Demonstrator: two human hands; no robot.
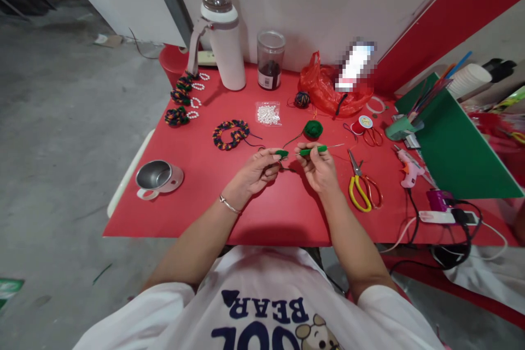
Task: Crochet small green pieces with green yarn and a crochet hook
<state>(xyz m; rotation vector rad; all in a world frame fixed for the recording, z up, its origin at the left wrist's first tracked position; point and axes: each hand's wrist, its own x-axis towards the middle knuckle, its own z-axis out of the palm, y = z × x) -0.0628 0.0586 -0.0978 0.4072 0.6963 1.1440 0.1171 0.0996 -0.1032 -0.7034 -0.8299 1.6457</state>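
My left hand [264, 167] pinches a small green crocheted piece [281, 153] above the red table. Facing it, my right hand [318, 167] grips a crochet hook by its green handle [313, 150], the thin metal shaft showing at either side. A ball of green yarn [313, 129] lies just beyond my hands, and a strand runs from it toward the piece. To the left rests a multicoloured crocheted loop [231, 135] with a loose yarn tail. Whether the hook's tip touches the green piece I cannot tell.
A metal cup [159, 178] stands left. Behind are a white thermos [225, 38], a jar [270, 60], a bag of white beads [268, 114] and a red plastic bag [324, 87]. Scissors [361, 188], a pink glue gun [410, 168] and a power strip [437, 217] lie right.
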